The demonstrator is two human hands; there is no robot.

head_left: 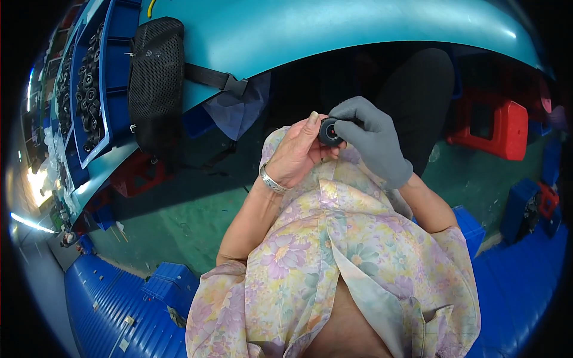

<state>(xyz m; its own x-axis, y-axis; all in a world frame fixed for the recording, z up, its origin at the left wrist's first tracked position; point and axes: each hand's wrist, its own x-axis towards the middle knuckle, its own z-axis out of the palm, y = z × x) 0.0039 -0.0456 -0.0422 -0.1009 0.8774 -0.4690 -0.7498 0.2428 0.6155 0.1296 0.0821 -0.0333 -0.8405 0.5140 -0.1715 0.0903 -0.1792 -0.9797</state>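
A small black wheel (327, 132) with a dark ring-shaped face and a bit of red at its hub is held up in front of my lap. My left hand (299, 149), bare and with a metal bracelet at the wrist, grips it from the left, thumb pointing up. From the right comes my right hand (376, 140) in a grey glove, its fingers curled and its thumb pressed against the wheel's face. Whether anything small sits between the gloved fingertips is hidden.
A teal table (334, 24) curves across the top. On its left stand a blue bin (107, 119) of black wheels and a black mesh bag (156, 71) with a buckled strap. A red stool (510, 128) is at right; a blue crate (171, 280) lies lower left.
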